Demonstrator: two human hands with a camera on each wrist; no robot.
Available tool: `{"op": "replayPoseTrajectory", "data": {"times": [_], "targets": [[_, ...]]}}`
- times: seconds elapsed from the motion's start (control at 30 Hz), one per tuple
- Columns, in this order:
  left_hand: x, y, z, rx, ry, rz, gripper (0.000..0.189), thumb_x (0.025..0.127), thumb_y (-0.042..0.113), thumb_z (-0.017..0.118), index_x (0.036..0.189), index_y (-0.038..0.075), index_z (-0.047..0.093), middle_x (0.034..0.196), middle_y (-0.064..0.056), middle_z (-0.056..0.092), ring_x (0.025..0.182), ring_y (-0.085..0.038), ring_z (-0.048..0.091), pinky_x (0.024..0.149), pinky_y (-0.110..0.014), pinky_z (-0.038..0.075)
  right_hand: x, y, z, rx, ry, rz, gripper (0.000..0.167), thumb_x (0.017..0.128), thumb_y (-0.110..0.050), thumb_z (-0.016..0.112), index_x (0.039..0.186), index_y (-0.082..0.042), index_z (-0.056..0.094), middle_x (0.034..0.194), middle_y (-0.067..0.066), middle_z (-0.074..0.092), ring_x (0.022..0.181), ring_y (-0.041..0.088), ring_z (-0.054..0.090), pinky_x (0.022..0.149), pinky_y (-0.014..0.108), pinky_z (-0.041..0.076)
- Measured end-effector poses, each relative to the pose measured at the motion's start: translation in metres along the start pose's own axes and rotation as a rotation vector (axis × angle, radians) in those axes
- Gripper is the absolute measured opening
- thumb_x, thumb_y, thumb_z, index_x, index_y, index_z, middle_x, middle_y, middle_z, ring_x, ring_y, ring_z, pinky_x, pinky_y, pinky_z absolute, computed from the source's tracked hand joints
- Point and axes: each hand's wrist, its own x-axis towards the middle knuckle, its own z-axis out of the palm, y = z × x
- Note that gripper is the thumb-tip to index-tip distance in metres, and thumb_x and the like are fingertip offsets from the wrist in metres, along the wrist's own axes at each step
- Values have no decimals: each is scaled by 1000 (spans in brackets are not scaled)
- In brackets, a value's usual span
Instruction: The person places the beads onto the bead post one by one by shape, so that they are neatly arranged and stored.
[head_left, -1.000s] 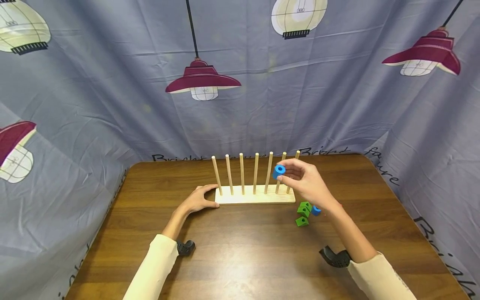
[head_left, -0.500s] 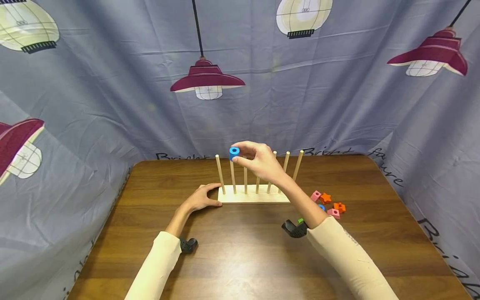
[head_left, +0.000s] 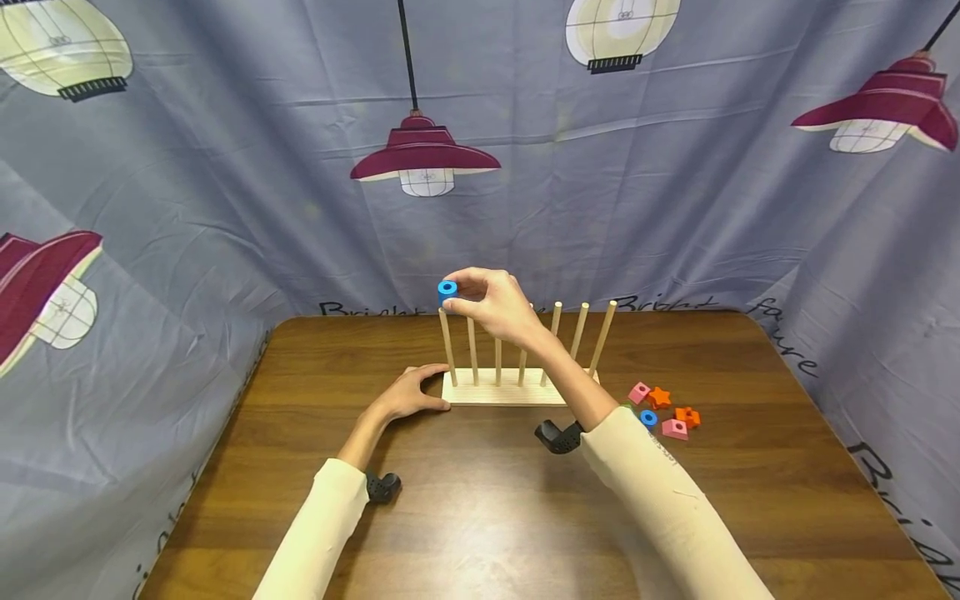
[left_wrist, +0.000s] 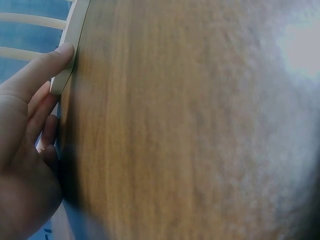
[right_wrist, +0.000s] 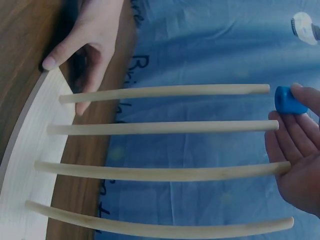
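A pale wooden peg rack with a row of several upright dowels stands on the table. Its left end is held by my left hand, the thumb on the front edge and the fingers behind. My right hand pinches a blue cylindrical bead with a hole through it, between thumb and fingers. The bead is right over the tip of the leftmost dowel; the right wrist view shows a small gap between bead and dowel tip.
Right of the rack lie loose beads: a blue bead, pink blocks, an orange star and another orange piece. A bit of green shows beside the right sleeve. A patterned curtain hangs behind the table.
My right hand has carried the blue bead leftward and up, from the rack's right side to above the leftmost dowel. The left hand stays at the rack's end; the head view has shifted slightly.
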Motion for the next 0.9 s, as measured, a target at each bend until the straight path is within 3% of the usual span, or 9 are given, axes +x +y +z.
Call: {"op": "replayPoseTrajectory", "data": {"times": [0.2, 0.4, 0.67, 0.9], "targets": [[1, 2, -2, 14, 5, -3, 77, 81, 27, 85, 149, 13, 49, 153, -12, 42, 136, -33, 31, 110, -57, 28, 3, -1, 7, -91, -4, -13, 25, 87, -15, 80, 111, -10, 75, 96, 0, 75, 87, 11, 71, 80, 29, 54], [0, 3, -1, 21, 11, 18, 77, 81, 26, 85, 148, 11, 50, 152, -12, 44, 134, -33, 33, 110, -56, 28, 0, -5, 13, -193, 9, -62, 26, 88, -14, 78, 113, -7, 74, 105, 5, 75, 96, 21, 72, 83, 34, 56], [4, 0, -2, 18, 9, 17, 78, 81, 26, 85, 149, 11, 49, 152, -11, 44, 135, -32, 32, 111, -55, 28, -1, -8, 18, -222, 41, -33, 26, 91, -14, 75, 116, -8, 73, 112, 5, 73, 101, 15, 70, 84, 29, 54], [4, -2, -2, 10, 11, 9, 78, 81, 26, 85, 149, 12, 50, 152, -12, 43, 135, -33, 32, 111, -56, 28, -5, -7, 22, -171, 78, -30, 29, 91, -10, 75, 119, -4, 70, 116, 10, 71, 106, 29, 68, 87, 34, 54]]}}
